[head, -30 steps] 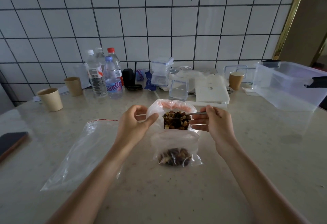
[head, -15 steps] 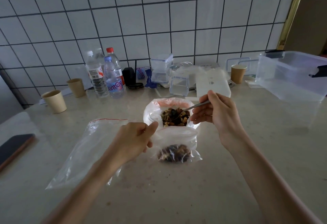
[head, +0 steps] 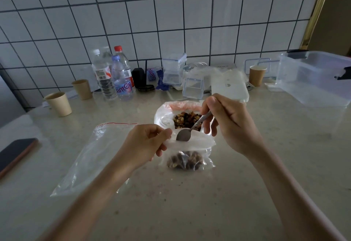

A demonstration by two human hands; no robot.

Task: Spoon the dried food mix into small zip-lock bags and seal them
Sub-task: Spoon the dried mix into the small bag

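- Dried food mix of brown and tan nuts and dark fruit (head: 187,120) is seen heaped in a crumpled clear supply bag with a pink rim (head: 163,116), just behind the small clear zip-lock bag (head: 187,155).
- A smaller share of the mix is already settled at the bottom of the small zip-lock bag, which stands on the pale speckled stone counter (head: 190,212).
- Left hand (head: 146,143): the bag's mouth is pinched at its left edge between thumb and curled fingers, and held open.
- Right hand (head: 228,124): the handle of the small metal spoon (head: 183,136) is gripped in curled fingers; the bowl sits at the bag's mouth and looks empty, or nearly so.
- Risk, as judged: the mouth is held at one side only, so the thin film could sag shut and a spoonful be tipped onto the counter.
- Risk: pieces lodged in the zip track would likely prevent a full seal.
- Risk: the supply bag behind is slack-walled; a hard dig with the spoon could topple it and scatter mix.
- A large flat empty clear bag with a red zip strip (head: 91,157) lies left of the small bag, partly under the left forearm.
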